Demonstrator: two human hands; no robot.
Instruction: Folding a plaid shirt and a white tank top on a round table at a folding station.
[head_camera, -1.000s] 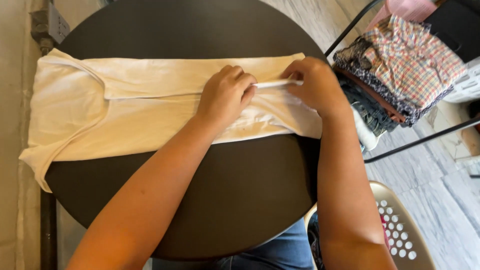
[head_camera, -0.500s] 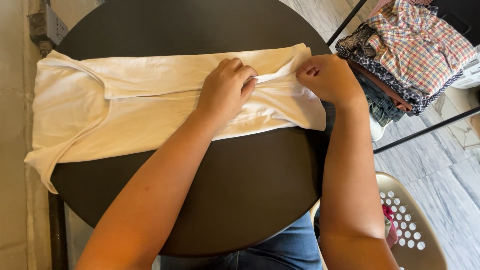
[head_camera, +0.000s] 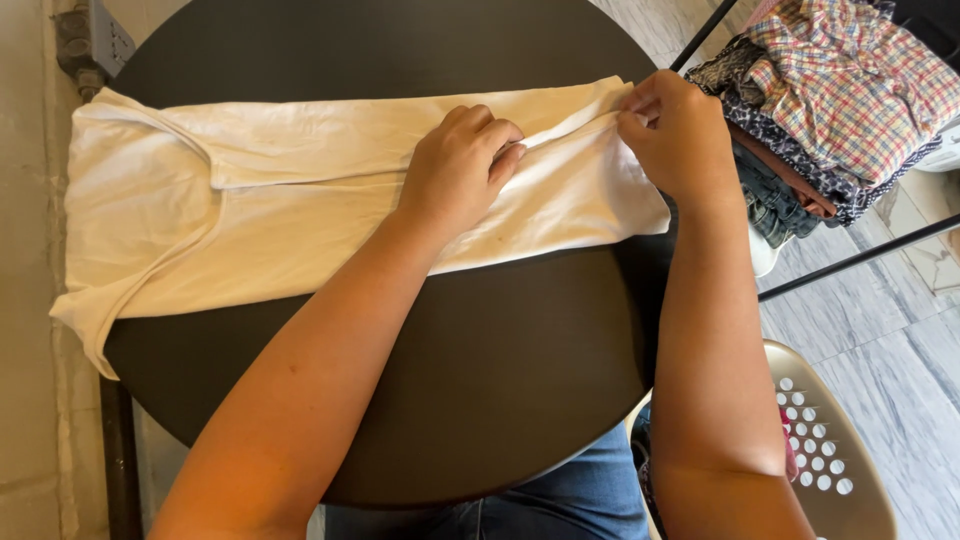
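— What is the setting?

— A round, dark brown table (head_camera: 470, 400) fills most of the view, standing on a pale grey wood-grain floor (head_camera: 880, 310). A beige wall runs down the left edge, with a grey metal outlet box (head_camera: 92, 45) on it near the top corner.

— And what lies on the table?

— A cream-white cotton garment (head_camera: 290, 200), folded lengthwise into a long band, stretches across the far half of the table. Its left end hangs a little over the table's rim; its right end reaches the rim on the right.

— What are the hands doing?

— The left hand (head_camera: 455, 170) rests knuckles-up on the middle of the band, fingers curled under and pinching a raised crease of the cloth. The right hand (head_camera: 678, 135) is at the right end of the garment, thumb and fingers closed tightly on the upper corner of the fabric. A taut ridge of cloth runs between the two hands.

— Anything else nearby?

— To the upper right, just beyond the table, sits a stack of folded clothes topped by a red-and-white plaid shirt (head_camera: 850, 90), with a dark patterned piece and blue denim underneath. At the lower right is a beige plastic laundry basket with round holes (head_camera: 830, 460). The person's blue jeans (head_camera: 560, 505) show below the table edge.
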